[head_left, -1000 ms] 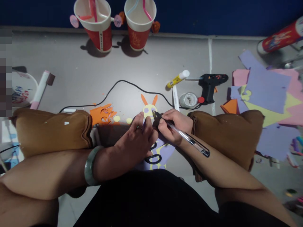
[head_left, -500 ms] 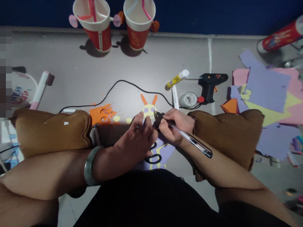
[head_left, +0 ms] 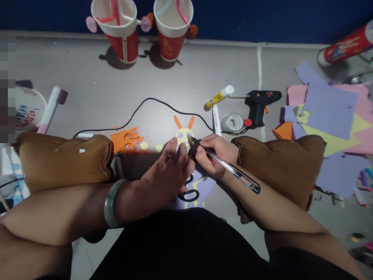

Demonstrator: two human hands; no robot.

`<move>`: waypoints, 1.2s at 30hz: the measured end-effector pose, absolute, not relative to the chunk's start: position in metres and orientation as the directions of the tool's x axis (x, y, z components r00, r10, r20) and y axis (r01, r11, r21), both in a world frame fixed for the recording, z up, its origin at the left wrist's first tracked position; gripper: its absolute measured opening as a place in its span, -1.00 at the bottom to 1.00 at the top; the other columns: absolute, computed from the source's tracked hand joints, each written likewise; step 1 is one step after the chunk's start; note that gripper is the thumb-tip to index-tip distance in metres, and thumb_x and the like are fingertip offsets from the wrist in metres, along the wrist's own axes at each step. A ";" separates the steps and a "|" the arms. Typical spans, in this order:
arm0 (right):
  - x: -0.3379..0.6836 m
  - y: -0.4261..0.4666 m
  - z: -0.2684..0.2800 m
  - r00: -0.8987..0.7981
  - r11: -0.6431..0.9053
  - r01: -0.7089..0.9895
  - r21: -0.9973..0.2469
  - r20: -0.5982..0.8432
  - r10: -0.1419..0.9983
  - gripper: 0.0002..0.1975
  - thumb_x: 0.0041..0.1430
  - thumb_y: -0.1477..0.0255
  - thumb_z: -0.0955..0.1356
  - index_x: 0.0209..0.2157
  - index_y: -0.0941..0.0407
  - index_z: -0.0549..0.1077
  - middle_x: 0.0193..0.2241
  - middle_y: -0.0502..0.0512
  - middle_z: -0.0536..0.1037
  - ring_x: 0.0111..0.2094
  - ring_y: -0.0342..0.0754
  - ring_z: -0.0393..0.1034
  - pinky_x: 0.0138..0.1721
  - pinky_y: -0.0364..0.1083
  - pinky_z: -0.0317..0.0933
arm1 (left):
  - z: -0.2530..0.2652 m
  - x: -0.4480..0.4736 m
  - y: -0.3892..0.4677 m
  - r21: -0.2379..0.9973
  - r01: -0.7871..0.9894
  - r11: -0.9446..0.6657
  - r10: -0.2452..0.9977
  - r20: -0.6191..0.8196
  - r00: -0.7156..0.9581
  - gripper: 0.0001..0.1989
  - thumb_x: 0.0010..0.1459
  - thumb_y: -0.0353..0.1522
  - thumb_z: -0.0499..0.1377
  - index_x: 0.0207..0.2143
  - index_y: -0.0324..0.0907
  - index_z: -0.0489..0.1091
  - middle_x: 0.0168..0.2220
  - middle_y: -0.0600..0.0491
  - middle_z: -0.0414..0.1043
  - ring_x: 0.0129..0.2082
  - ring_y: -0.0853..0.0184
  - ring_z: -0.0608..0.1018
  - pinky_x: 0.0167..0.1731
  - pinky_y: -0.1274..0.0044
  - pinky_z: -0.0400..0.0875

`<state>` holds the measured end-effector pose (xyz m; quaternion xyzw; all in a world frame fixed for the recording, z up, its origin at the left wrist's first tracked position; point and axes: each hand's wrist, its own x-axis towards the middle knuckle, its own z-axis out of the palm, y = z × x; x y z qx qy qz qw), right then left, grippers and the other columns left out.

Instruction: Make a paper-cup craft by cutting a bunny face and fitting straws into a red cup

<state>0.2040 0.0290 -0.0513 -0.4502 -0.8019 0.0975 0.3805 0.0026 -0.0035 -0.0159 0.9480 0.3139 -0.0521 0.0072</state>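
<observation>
A small paper bunny face, yellow with orange ears and purple eye patches, lies on the table in front of me. My left hand presses its lower edge with fingers spread and lying flat. In my right hand is a clear-barrelled gel pen, its tip at the face's right eye patch. Below my left hand show the black handles of scissors. They lie on purple and yellow paper; the blades are hidden.
Orange paper scraps lie left, with a black cable behind. A glue stick, a small jar and a glue gun stand or lie right. Coloured paper is piled farther right. Two paper cups stand at the back.
The pen tip has shifted slightly up and left on the bunny face, from the lower right toward the eye patch. My left hand stays in place.
</observation>
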 end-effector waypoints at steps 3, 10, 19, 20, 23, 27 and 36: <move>0.204 0.030 -0.052 -0.308 0.581 0.652 -0.487 0.530 0.790 -0.88 0.16 0.52 0.37 -0.29 0.04 0.35 -0.44 -0.05 0.56 -0.48 -0.12 0.50 -0.50 -0.16 0.35 | -0.016 0.003 -0.004 0.008 0.600 -0.800 0.596 -0.110 0.795 -0.13 0.15 0.06 0.33 0.26 -0.40 0.27 0.31 -0.46 0.28 0.35 -0.25 0.35 0.36 0.00 0.18; 0.203 0.030 -0.052 -0.312 0.576 0.656 -0.487 0.520 0.795 -0.88 0.17 0.51 0.36 -0.30 0.03 0.34 -0.46 -0.04 0.56 -0.49 -0.11 0.50 -0.50 -0.15 0.37 | -0.016 0.003 -0.004 -0.008 0.597 -0.802 0.594 -0.104 0.797 -0.09 0.12 0.09 0.34 0.26 -0.42 0.27 0.31 -0.49 0.27 0.35 -0.28 0.33 0.36 0.00 0.16; 0.204 0.030 -0.052 -0.323 0.597 0.653 -0.466 0.541 0.776 -0.86 0.16 0.53 0.37 -0.28 0.03 0.33 -0.46 -0.06 0.53 -0.50 -0.13 0.47 -0.49 -0.17 0.36 | -0.015 0.003 -0.003 -0.008 0.594 -0.805 0.591 -0.107 0.800 -0.11 0.13 0.08 0.34 0.25 -0.42 0.28 0.30 -0.49 0.28 0.35 -0.28 0.34 0.36 -0.01 0.17; 0.204 0.030 -0.052 -0.322 0.597 0.654 -0.465 0.543 0.776 -0.86 0.16 0.53 0.37 -0.28 0.03 0.33 -0.47 -0.07 0.53 -0.50 -0.13 0.47 -0.49 -0.17 0.36 | -0.015 0.003 -0.004 -0.002 0.595 -0.803 0.592 -0.104 0.799 -0.12 0.13 0.07 0.34 0.25 -0.42 0.28 0.31 -0.48 0.28 0.36 -0.27 0.33 0.36 -0.01 0.16; 0.205 0.030 -0.052 -0.316 0.586 0.659 -0.471 0.534 0.784 -0.87 0.16 0.52 0.37 -0.30 0.03 0.34 -0.48 -0.07 0.52 -0.51 -0.13 0.45 -0.49 -0.16 0.35 | -0.015 0.002 -0.004 0.002 0.597 -0.802 0.594 -0.103 0.798 -0.12 0.14 0.07 0.34 0.25 -0.41 0.28 0.31 -0.48 0.28 0.37 -0.26 0.32 0.37 0.00 0.16; 0.205 0.029 -0.052 -0.310 0.569 0.665 -0.484 0.515 0.799 -0.89 0.17 0.51 0.36 -0.30 0.04 0.34 -0.48 -0.07 0.52 -0.51 -0.13 0.44 -0.49 -0.15 0.33 | -0.014 0.002 -0.003 -0.001 0.594 -0.805 0.590 -0.115 0.799 -0.11 0.12 0.08 0.34 0.25 -0.42 0.28 0.31 -0.48 0.28 0.36 -0.28 0.32 0.37 -0.01 0.15; 0.205 0.025 -0.052 -0.276 0.522 0.667 -0.531 0.475 0.836 -0.86 0.19 0.52 0.35 -0.29 -0.02 0.35 -0.48 0.00 0.50 -0.52 -0.05 0.42 -0.52 -0.06 0.33 | -0.015 0.002 -0.003 -0.003 0.591 -0.807 0.587 -0.120 0.801 -0.11 0.14 0.08 0.33 0.26 -0.41 0.29 0.31 -0.48 0.28 0.36 -0.27 0.34 0.36 0.01 0.17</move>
